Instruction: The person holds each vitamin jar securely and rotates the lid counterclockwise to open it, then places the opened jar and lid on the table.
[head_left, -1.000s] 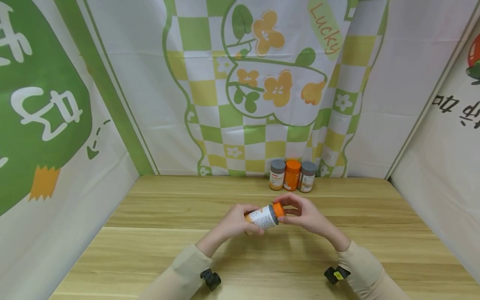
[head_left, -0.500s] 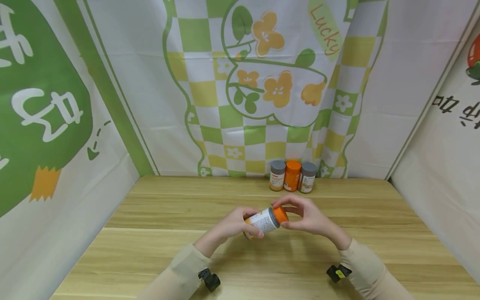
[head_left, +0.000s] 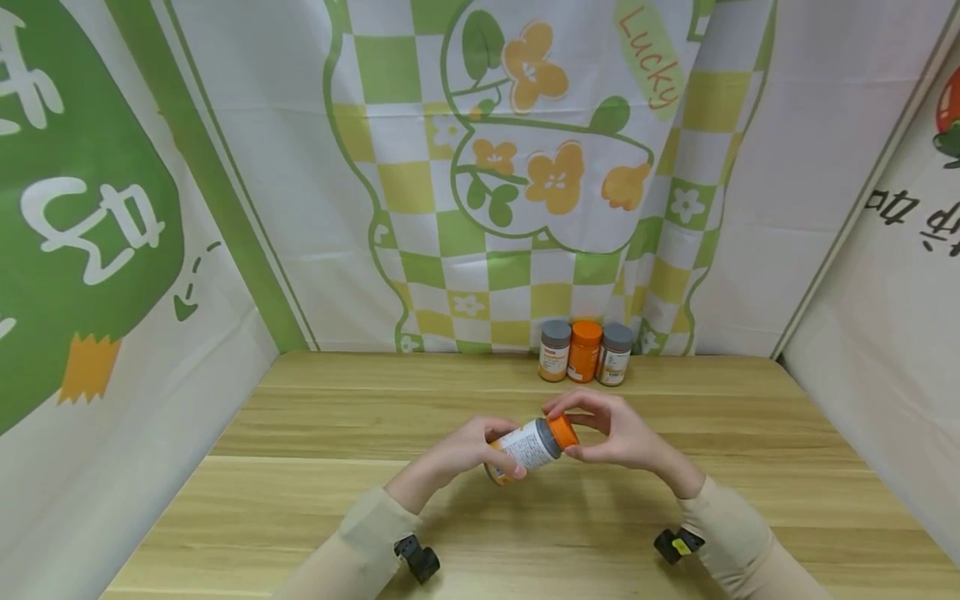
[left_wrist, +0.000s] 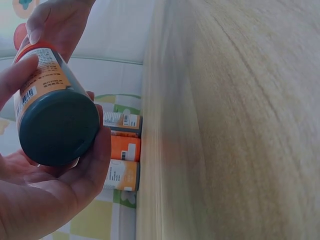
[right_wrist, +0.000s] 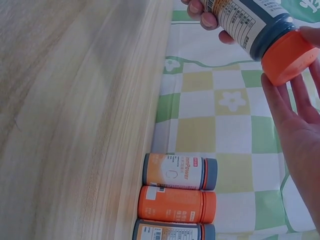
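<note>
A grey bottle (head_left: 527,447) with a white and orange label is tilted above the wooden table, its capped end up and to the right. My left hand (head_left: 474,452) grips its body, thumb across the label; the left wrist view shows the dark round base (left_wrist: 59,127). On the neck end sits an orange cap (head_left: 562,432). My right hand (head_left: 611,429) pinches this cap between thumb and fingers, as the right wrist view also shows with the cap (right_wrist: 289,56) held at its rim.
At the table's back edge three bottles stand side by side: a grey-capped one (head_left: 554,352), an orange one (head_left: 584,352) and another grey-capped one (head_left: 615,355). Behind them hangs a checked cloth (head_left: 510,275). The wooden table (head_left: 315,500) spreads beneath my hands.
The bottle has tilted slightly more, its base lowering toward me. My right fingers have shifted a little around the orange cap. The three bottles at the back stay put.
</note>
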